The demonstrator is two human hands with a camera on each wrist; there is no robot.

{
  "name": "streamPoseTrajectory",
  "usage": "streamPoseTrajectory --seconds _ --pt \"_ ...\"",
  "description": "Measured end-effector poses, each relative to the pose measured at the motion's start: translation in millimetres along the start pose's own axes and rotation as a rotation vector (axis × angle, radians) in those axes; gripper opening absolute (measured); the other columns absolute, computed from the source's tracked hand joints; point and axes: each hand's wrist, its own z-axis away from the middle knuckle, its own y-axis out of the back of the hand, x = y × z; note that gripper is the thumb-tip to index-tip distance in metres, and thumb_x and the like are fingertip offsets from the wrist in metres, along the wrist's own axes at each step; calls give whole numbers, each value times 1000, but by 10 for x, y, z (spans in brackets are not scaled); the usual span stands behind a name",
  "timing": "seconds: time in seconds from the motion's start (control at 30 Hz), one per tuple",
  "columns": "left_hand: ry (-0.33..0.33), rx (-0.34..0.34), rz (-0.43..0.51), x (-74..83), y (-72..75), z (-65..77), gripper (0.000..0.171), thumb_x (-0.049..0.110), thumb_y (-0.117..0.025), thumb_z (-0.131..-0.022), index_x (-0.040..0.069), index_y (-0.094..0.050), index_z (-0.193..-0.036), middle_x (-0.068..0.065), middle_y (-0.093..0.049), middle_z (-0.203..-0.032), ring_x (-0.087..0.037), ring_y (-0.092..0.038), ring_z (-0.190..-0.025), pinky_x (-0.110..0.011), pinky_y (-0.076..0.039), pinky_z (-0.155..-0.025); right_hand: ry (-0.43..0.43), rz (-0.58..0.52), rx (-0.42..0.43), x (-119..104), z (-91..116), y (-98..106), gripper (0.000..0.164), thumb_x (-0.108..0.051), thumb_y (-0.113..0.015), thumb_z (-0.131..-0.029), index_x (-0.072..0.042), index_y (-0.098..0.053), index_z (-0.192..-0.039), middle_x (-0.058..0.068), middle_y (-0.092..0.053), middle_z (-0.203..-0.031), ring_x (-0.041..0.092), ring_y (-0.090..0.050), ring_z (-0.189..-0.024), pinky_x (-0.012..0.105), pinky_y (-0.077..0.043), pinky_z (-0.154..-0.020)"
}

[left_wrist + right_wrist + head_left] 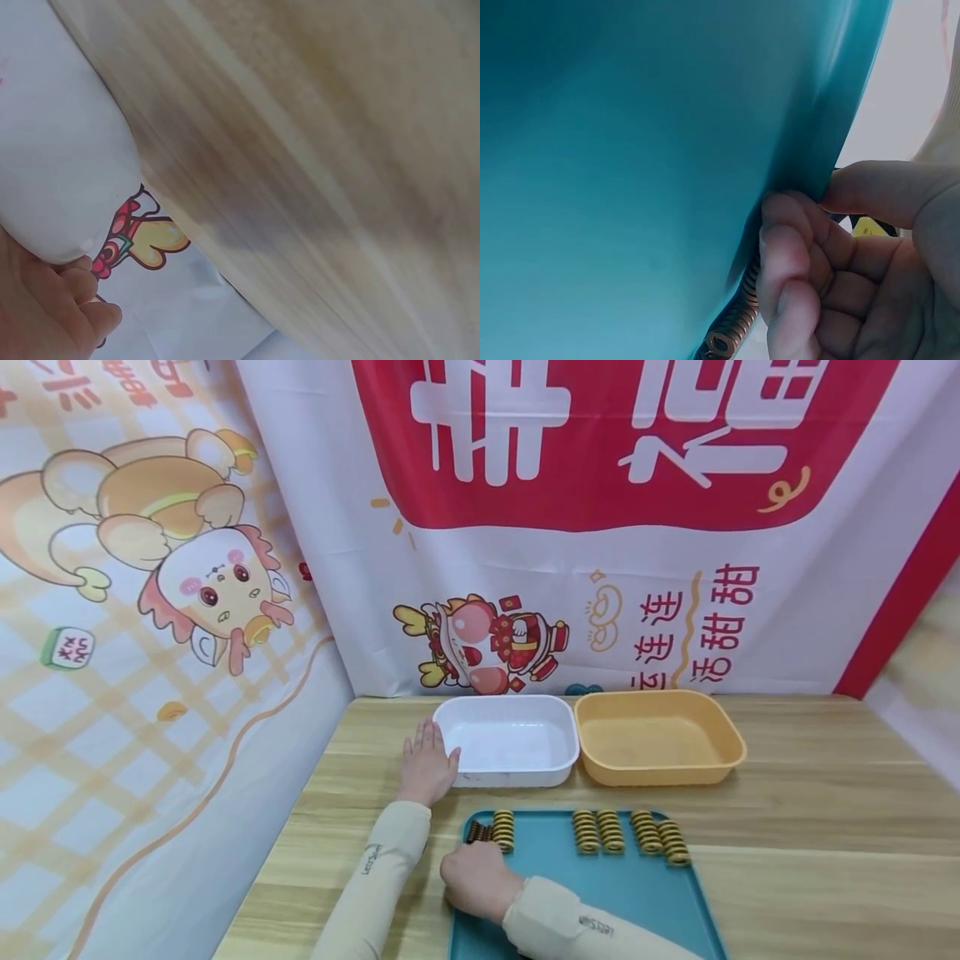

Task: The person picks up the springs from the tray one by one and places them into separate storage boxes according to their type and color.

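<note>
My left hand [426, 768] lies against the left end of a white plastic basin [517, 772], its fingers extended. In the left wrist view, fingertips rest at the basin's edge. My right hand [480, 881] is at the left side of a teal tray [615, 881]. The right wrist view shows it pinching the tray's rim [847, 90], fingers inside and thumb outside. Close to those fingers lies a dark brown, coil-like ridged roll [735, 326]. Beside it in the tray stands a yellow-and-dark striped roll [503, 831].
Several more striped rolls [587, 832] line the tray's far side. A yellow-orange basin [660, 774] adjoins the white one on its right. All stand on a wood-grain table [810, 827]. Printed cloths [337, 527] hang behind and at the left.
</note>
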Motion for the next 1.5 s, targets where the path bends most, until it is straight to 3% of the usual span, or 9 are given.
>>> streamPoseTrajectory --seconds 0.27,0.43,0.6,0.7,0.77,0.97,1.13,1.37,1.5 --pt "-5 25 14 16 12 -11 69 39 -34 -100 -11 -21 -144 -24 -13 -153 -35 -9 -142 -51 -11 -113 35 53 59 -13 -22 -7 34 -20 -66 -81 -21 -49 -51 -5 -50 -50 8 -47 -44 28 -41 -36" --pt "-5 16 -1 6 4 -14 69 40 -34 -100 -11 -21 -144 -23 -13 -154 -34 -9 -142 -51 -9 -113 74 22 37 79 29 56 38 -23 -67 -79 -20 -42 -50 -7 -44 -47 6 -39 -40 26 -34 -33" --pt "2 0 -1 10 14 -3 69 40 -34 -100 -11 -20 -144 -24 -13 -154 -34 -8 -142 -51 -9 -113 136 -19 32 424 220 228 27 -31 -70 -81 -20 -55 -61 -10 -47 -54 3 -41 -45 22 -34 -37" --pt "6 -10 -1 11 19 0 69 40 -33 -100 -11 -19 -145 -24 -12 -154 -35 -8 -142 -51 -8 -113 164 -103 5 757 427 366 15 -30 -73 -80 -18 -63 -78 -10 -57 -69 1 -49 -57 19 -41 -47" --pt "7 -12 1 9 22 3 69 39 -33 -100 -12 -19 -144 -24 -11 -154 -35 -8 -142 -51 -8 -113 168 -158 1 1008 587 460 16 -27 -75 -79 -15 -66 -85 -7 -61 -77 2 -53 -64 20 -45 -53" --pt "5 -9 1 9 30 7 70 40 -34 -100 -11 -19 -144 -24 -15 -153 -35 -9 -142 -51 -9 -113 59 -265 23 1724 1120 718 25 -23 -78 -76 -9 -69 -93 -2 -64 -87 8 -59 -75 27 -52 -64" --pt "8 -14 -6 -3 47 -2 70 41 -32 -100 -11 -19 -145 -24 -15 -153 -35 -8 -142 -51 -8 -113 -14 -273 30 2119 1457 772 28 -18 -82 -71 -5 -70 -93 3 -66 -89 18 -63 -78 31 -54 -66" --pt "6 -11 -10 -1 52 -2 70 41 -32 -100 -11 -19 -145 -24 -13 -153 -34 -7 -142 -51 -8 -113 -156 -284 -130 2261 1576 617 47 -19 -87 -63 -2 -67 -103 3 -62 -98 19 -60 -84 40 -53 -73" --pt "1 -9 -15 -3 33 3 69 41 -33 -100 -10 -20 -145 -24 -12 -154 -34 -7 -142 -51 -10 -113 -159 -224 -141 2239 1547 519 49 -19 -89 -58 -3 -66 -99 0 -59 -92 13 -56 -77 37 -52 -69"
